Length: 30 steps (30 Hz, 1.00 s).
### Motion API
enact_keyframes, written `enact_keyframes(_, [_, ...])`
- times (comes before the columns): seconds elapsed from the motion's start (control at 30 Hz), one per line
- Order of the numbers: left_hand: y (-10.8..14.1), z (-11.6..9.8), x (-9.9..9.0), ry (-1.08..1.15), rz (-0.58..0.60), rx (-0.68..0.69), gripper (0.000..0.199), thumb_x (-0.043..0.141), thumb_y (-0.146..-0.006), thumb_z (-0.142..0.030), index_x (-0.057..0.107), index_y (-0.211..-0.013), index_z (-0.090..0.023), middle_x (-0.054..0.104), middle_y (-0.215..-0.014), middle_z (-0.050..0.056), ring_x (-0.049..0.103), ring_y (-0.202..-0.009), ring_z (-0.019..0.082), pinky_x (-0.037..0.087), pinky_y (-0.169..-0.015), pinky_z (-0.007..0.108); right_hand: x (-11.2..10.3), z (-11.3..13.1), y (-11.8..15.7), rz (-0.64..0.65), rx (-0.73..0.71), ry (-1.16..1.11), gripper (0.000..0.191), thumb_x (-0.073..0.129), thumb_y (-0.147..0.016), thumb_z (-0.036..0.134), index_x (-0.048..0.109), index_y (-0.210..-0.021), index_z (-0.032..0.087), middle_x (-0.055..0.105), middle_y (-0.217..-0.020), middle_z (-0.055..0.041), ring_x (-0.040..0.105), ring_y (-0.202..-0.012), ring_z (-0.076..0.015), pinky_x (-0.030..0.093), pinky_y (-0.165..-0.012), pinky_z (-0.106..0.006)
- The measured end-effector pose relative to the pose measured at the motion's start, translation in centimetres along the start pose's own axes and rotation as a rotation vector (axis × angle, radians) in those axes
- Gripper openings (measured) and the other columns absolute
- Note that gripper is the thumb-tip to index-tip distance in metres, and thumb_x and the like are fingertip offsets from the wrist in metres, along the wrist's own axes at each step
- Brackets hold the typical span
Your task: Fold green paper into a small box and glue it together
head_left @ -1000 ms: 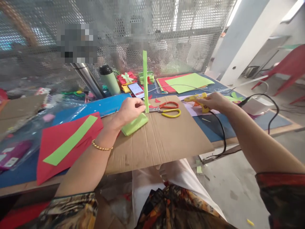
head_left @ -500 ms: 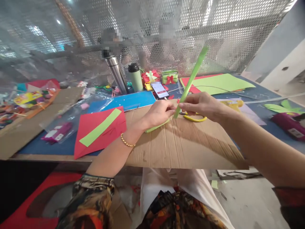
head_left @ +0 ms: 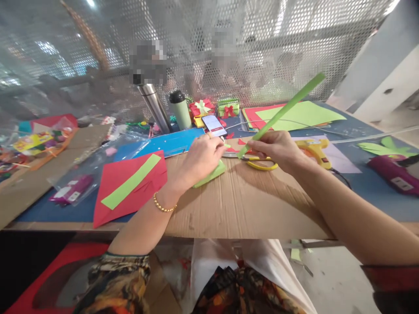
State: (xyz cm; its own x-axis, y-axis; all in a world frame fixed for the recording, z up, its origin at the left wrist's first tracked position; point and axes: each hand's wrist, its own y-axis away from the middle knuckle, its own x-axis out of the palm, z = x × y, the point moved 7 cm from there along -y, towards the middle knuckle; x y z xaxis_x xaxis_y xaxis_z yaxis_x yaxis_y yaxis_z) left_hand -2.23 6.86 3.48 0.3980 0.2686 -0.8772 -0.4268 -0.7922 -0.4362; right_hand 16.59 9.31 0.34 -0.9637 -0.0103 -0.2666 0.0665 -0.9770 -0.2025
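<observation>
My right hand (head_left: 279,149) pinches a long light-green paper strip (head_left: 291,104) near its lower end; the strip slants up to the right. My left hand (head_left: 204,158) is closed, with thumb and fingertips together. A small bit of green shows at its fingertips, too small to name. Under that hand lies a green folded paper piece (head_left: 211,175), partly hidden, on the cardboard sheet (head_left: 248,203). Yellow-handled scissors (head_left: 262,165) lie just below the strip's lower end, blades toward the left hand.
Left stands red paper (head_left: 131,207) with a green strip on it. Behind are a blue board (head_left: 163,144), a phone (head_left: 214,125), a steel flask (head_left: 155,107) and a green bottle (head_left: 180,112). A yellow glue gun (head_left: 316,150) and a purple tool (head_left: 393,172) lie right.
My hands have moved apart, the left one off the strip and to the left. The strip has tilted further right in my right hand. The view has shifted slightly.
</observation>
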Motion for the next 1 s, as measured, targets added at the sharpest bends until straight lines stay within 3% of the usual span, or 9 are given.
enact_keyframes(0.07, [1.1, 0.0, 0.4, -0.114, 0.051, 0.004, 0.028, 0.061, -0.101, -0.038, 0.071, -0.114, -0.015, 0.069, -0.111, 0.014, 0.063, -0.104, 0.028, 0.05, -0.094, 0.043, -0.3, -0.2, -0.1, -0.042, -0.027, -0.004, 0.044, 0.086, -0.072, 0.047, 0.06, -0.054, 0.018, 0.049, -0.048, 0.0024, 0.042, -0.046, -0.0078, 0.034, -0.043, -0.024])
enact_keyframes(0.17, [2.9, 0.5, 1.3, -0.193, 0.141, -0.033, 0.064, 0.067, -0.094, -0.056, 0.056, -0.141, -0.015, 0.065, -0.125, 0.018, 0.061, -0.116, 0.036, 0.05, -0.099, 0.051, -0.5, -0.4, -0.2, -0.076, -0.051, -0.028, 0.048, 0.087, -0.068, 0.054, 0.058, -0.054, 0.018, 0.047, -0.046, 0.0037, 0.04, -0.043, -0.0067, 0.03, -0.04, -0.022])
enact_keyframes(0.27, [4.0, 1.3, 2.1, -0.209, 0.209, -0.086, 0.093, 0.075, -0.084, -0.062, 0.039, -0.156, -0.016, 0.056, -0.144, 0.025, 0.052, -0.135, 0.044, 0.045, -0.109, 0.058, -0.2, -0.9, -0.3, -0.066, -0.017, -0.061, 0.05, 0.086, -0.065, 0.054, 0.055, -0.051, 0.018, 0.047, -0.045, 0.0034, 0.038, -0.042, -0.0056, 0.028, -0.039, -0.022])
enact_keyframes(0.33, [4.2, 1.6, 2.4, -0.212, 0.233, -0.088, 0.101, 0.078, -0.082, -0.061, 0.03, -0.161, -0.018, 0.055, -0.149, 0.025, 0.047, -0.142, 0.046, 0.041, -0.112, 0.062, 0.0, -1.2, -0.3, -0.05, 0.012, -0.075, 0.047, 0.085, -0.066, 0.051, 0.056, -0.051, 0.017, 0.047, -0.045, 0.0036, 0.038, -0.041, -0.0055, 0.029, -0.04, -0.022])
enact_keyframes(0.5, [4.4, 2.1, 2.8, -0.177, 0.281, -0.071, 0.101, 0.075, -0.086, -0.056, 0.02, -0.164, -0.024, 0.066, -0.138, 0.021, 0.058, -0.133, 0.043, 0.043, -0.107, 0.064, 0.2, -1.5, -0.3, -0.045, 0.039, -0.087, 0.036, 0.081, -0.068, 0.045, 0.063, -0.056, 0.015, 0.052, -0.048, 0.0018, 0.042, -0.042, -0.0067, 0.032, -0.041, -0.023])
enact_keyframes(0.7, [4.6, 1.8, 3.1, -0.208, 0.3, -0.043, 0.091, 0.07, -0.092, -0.048, 0.022, -0.164, -0.021, 0.073, -0.122, 0.017, 0.065, -0.121, 0.04, 0.048, -0.101, 0.057, 0.3, -1.7, -0.1, -0.047, 0.029, -0.012, 0.038, 0.074, -0.071, 0.047, 0.061, -0.054, 0.016, 0.054, -0.048, -0.0006, 0.044, -0.042, -0.0078, 0.031, -0.041, -0.023])
enact_keyframes(0.83, [4.7, 1.2, 3.2, -0.207, 0.319, -0.015, 0.085, 0.068, -0.095, -0.039, 0.022, -0.164, -0.022, 0.069, -0.134, 0.017, 0.063, -0.124, 0.039, 0.046, -0.104, 0.058, 0.9, -1.8, 0.0, -0.014, 0.039, -0.049, 0.04, 0.073, -0.07, 0.048, 0.057, -0.052, 0.017, 0.052, -0.047, 0.0003, 0.042, -0.041, -0.0069, 0.028, -0.04, -0.022])
enact_keyframes(1.0, [4.7, 0.8, 2.9, -0.131, 0.317, -0.026, 0.082, 0.069, -0.095, -0.034, 0.022, -0.162, -0.021, 0.065, -0.141, 0.018, 0.061, -0.129, 0.037, 0.045, -0.107, 0.058, 0.6, -1.9, 0.1, -0.05, 0.049, -0.037, 0.036, 0.073, -0.071, 0.048, 0.063, -0.056, 0.016, 0.053, -0.047, 0.0, 0.043, -0.042, -0.0074, 0.03, -0.041, -0.023])
